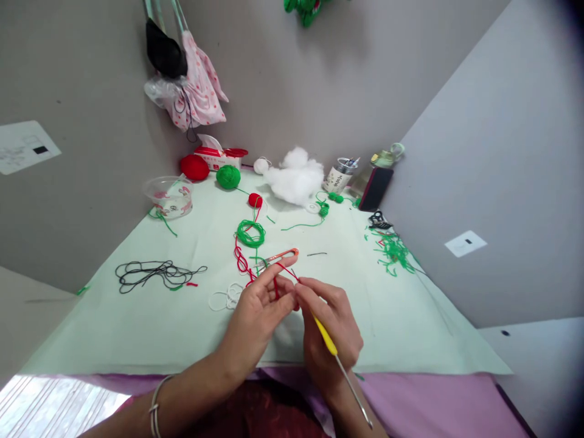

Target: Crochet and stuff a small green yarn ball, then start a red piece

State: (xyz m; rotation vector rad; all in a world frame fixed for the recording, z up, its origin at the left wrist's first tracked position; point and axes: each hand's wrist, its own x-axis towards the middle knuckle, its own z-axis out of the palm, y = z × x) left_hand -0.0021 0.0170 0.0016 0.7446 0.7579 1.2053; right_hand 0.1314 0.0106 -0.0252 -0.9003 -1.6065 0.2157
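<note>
My right hand (332,322) is closed around a crochet hook (325,333) with a yellow grip, its long metal end pointing down toward me. Red yarn (289,272) runs from the raised index finger of my left hand (264,307) to the fingertips of my right. The left thumb and fingers pinch the red yarn close to the right fingertips; the work between them is mostly hidden. Just beyond the left fingers lie orange-handled snips (285,254). A coil of green yarn (250,233) and loose white yarn (230,297) rest nearby on the table.
White stuffing (296,177) sits at the back, beside a pen cup (340,175) and a leaning phone (376,190). Green yarn scraps (393,250) and black scissors (379,220) lie right. A plastic bowl (170,198), green yarn ball (228,177) and black cord (155,275) are left.
</note>
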